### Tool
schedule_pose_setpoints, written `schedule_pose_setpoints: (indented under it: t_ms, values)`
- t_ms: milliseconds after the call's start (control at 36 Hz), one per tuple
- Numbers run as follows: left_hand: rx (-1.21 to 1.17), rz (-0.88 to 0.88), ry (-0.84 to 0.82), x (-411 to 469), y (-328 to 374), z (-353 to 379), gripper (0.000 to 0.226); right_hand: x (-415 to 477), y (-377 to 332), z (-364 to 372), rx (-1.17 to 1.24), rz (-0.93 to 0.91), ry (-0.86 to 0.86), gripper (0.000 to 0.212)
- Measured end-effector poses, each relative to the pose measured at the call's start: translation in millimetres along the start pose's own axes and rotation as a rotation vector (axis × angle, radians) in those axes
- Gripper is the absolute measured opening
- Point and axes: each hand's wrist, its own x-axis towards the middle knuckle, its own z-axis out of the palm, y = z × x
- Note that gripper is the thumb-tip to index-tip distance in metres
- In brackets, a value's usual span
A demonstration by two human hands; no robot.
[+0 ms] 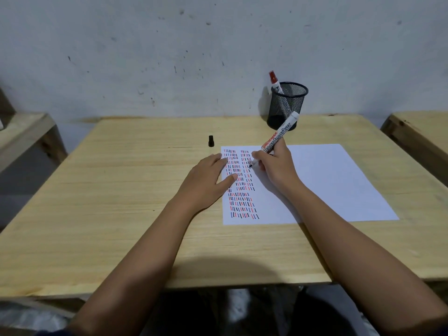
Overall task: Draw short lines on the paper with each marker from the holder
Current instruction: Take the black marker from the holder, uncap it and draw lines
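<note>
Right hand point(276, 166) fingers curled tight round white marker point(278, 137), black tip touching paper point(327, 183) among short red, black, blue lines; barrel leans toward 1 o'clock. Left hand point(206, 180) flat, fingers extended and nearly together, pressing paper's left edge, gripping nothing. Black cap point(211, 141) on table point(121, 190), 11 o'clock of paper. Mesh holder point(287, 105) at 12 o'clock, red-capped marker point(275, 82) inside.

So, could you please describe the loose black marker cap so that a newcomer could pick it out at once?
Start at the wooden table and find the white paper covered in short lines. Just beyond the paper's far left corner stands a small black cap, upright on bare wood. It is the only loose item there, apart from both hands and the mesh holder.
</note>
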Motion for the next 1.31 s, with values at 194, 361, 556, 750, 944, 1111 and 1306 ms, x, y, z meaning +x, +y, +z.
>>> schedule_pose_setpoints:
  t_ms: [194, 361, 556, 750, 944, 1111, 1306]
  values:
    - [-0.306, -0.09, 0.146, 11.7, -5.3, -2.9, 0.065, 0.4, -0.3, -7.1, 0.261, 0.07, 0.113, 0.021]
    - [-0.274, -0.173, 0.192, 42.5, -10.2, -17.7, 0.067, 2.2, 1.0, -10.2, 0.473, 0.116, 0.138, 0.02]
    - [-0.203, -0.194, 0.184, 71.2, -6.5, -13.6, 0.031, 2.4, -3.8, -12.2, 0.667, 0.144, 0.121, 0.013]
    - [-0.669, -0.327, 0.385, 66.2, 15.6, -11.9, 0.009, -0.5, -1.8, -14.4, 0.633, 0.058, 0.076, 0.006]
    - [-1.253, -0.41, 0.271, 52.8, 36.7, -12.5, 0.007, -5.9, -5.7, -14.4, 0.717, 0.016, 0.044, 0.01]
    - [-1.364, -0.445, 0.193, 47.0, 49.3, -8.2, 0.006, -7.8, -7.0, -15.5, 0.727, -0.014, 0.045, 0.01]
    - [-1.334, -0.424, 0.131, 41.9, 55.2, -7.8, 0.007, -7.0, -4.8, -15.5, 0.681, -0.012, -0.003, 0.008]
